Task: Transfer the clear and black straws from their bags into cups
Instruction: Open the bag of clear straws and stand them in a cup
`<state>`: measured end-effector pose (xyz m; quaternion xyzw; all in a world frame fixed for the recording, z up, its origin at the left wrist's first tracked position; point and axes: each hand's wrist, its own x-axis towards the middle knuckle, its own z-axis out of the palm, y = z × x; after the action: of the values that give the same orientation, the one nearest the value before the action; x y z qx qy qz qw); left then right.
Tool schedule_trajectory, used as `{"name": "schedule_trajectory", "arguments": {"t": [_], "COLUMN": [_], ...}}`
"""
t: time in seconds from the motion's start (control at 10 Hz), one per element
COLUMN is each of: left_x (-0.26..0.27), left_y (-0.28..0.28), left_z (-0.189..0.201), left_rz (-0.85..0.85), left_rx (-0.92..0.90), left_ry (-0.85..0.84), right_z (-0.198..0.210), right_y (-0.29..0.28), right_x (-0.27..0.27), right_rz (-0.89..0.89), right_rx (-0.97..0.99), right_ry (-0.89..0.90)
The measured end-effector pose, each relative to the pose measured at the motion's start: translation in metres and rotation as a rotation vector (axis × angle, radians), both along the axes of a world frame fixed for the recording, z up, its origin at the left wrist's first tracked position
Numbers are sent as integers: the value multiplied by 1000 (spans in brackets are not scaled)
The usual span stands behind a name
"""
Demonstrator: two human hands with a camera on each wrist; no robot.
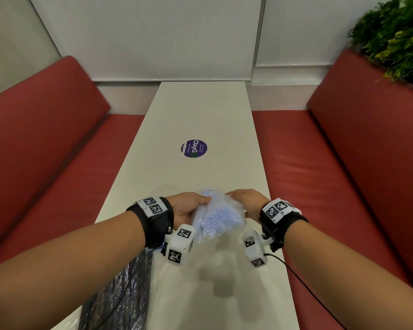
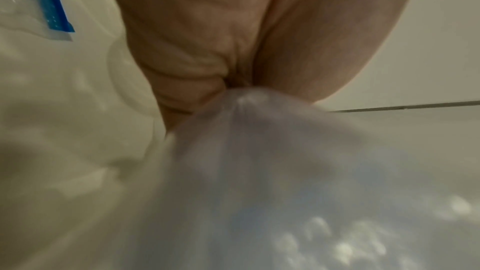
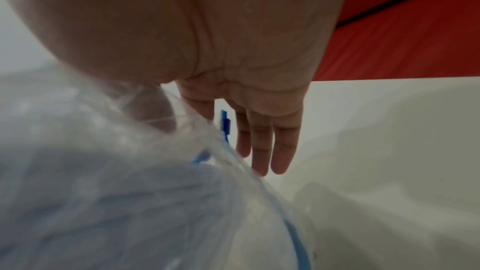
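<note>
A clear zip bag of clear straws (image 1: 217, 217) is lifted above the near part of the white table (image 1: 200, 110), between both hands. My left hand (image 1: 188, 206) grips its left side; in the left wrist view the curled fingers (image 2: 187, 81) bunch the plastic (image 2: 259, 171). My right hand (image 1: 243, 198) holds the bag's right edge by the blue zip strip (image 3: 225, 124), thumb and index finger on the plastic (image 3: 130, 192) and the other fingers (image 3: 270, 147) straight. A round clear rim (image 1: 206, 192) shows just beyond the bag. A bag of black straws (image 1: 119, 294) lies at the near left.
More clear plastic (image 1: 177, 294) lies on the table below my hands, and a blue zip strip (image 2: 54, 7) shows in the left wrist view. A round purple sticker (image 1: 193, 148) marks mid-table. Red benches (image 1: 57, 163) (image 1: 332, 163) flank the table; a plant (image 1: 391, 36) stands far right.
</note>
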<state>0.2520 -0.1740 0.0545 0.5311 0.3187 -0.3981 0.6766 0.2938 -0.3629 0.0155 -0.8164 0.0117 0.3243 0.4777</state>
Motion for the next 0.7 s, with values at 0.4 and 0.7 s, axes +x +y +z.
{"name": "schedule_trajectory", "arguments": {"t": [0.4, 0.7], "left_x": [10, -11], "left_y": [8, 36], "left_z": [1, 1], "left_rz": [38, 176], "left_rx": [154, -106], "left_ry": [-219, -227], "right_z": [3, 5], "right_y": [-19, -51], "right_x": [1, -11], "right_rz": [180, 211], "right_rx": [-230, -149], "right_ry": [-193, -282]}}
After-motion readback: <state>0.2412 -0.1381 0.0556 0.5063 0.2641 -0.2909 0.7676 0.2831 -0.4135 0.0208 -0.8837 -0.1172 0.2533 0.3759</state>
